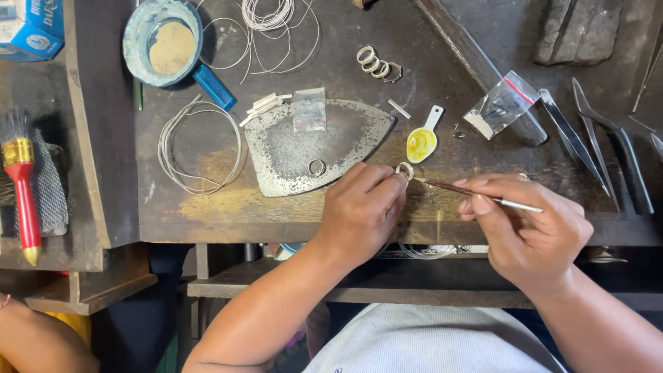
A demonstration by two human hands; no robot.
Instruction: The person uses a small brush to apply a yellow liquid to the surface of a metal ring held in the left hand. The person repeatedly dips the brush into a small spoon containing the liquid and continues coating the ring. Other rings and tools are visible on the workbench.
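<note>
Head view, left to right: a wire coil [200, 146] and an iron-shaped metal plate [314, 146], with a spare ring [317, 167] on it, lie just left of the left hand [359, 211]. Its fingertips pinch a small silver ring [405, 170] upright above the bench [290, 221]. The right hand [528, 231] grips a fine brush [476, 194], tip at the ring. A loose pinch could drop the ring over the near edge; the yellow spoon [422, 141] sits close behind. Tweezers [594, 152] crowd the right; open room lies near-left.
</note>
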